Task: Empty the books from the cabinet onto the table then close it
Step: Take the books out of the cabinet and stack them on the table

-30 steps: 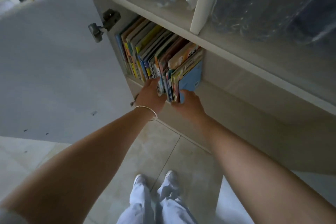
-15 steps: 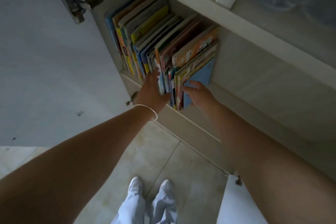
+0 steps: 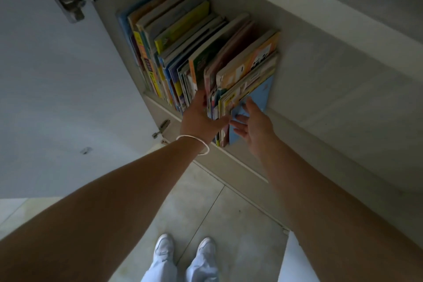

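The head camera looks down into a low cabinet [image 3: 320, 80] whose left door [image 3: 57, 75] stands swung wide, its metal hinge [image 3: 73, 0] showing at the top edge. A row of thin books [image 3: 183, 36] stands upright on the cabinet's bottom shelf, spines facing out and leaning slightly to the right. Both bare arms reach in toward the right end of that row.

The left hand [image 3: 201, 119], with a thin silver bangle [image 3: 194, 144] around its wrist, has its fingers pushed into a gap in the row, parting a right-hand bundle from the books to its left; the thumb lies across the bundle's front edges. The right hand [image 3: 254, 123] is on the other side of the same bundle, fingers spread and loose, resting against the cover of the outermost light blue book [image 3: 258, 96]. Whether it actually presses the cover cannot be told. Together the hands bracket the bundle without a closed grip by either one, and the bundle's lower corners jut forward past the shelf lip, between the two wrists.

Below the arms lie pale floor tiles [image 3: 206, 201] and the person's white shoes [image 3: 164, 247]. A white panel edge [image 3: 295, 258] shows under the right forearm.
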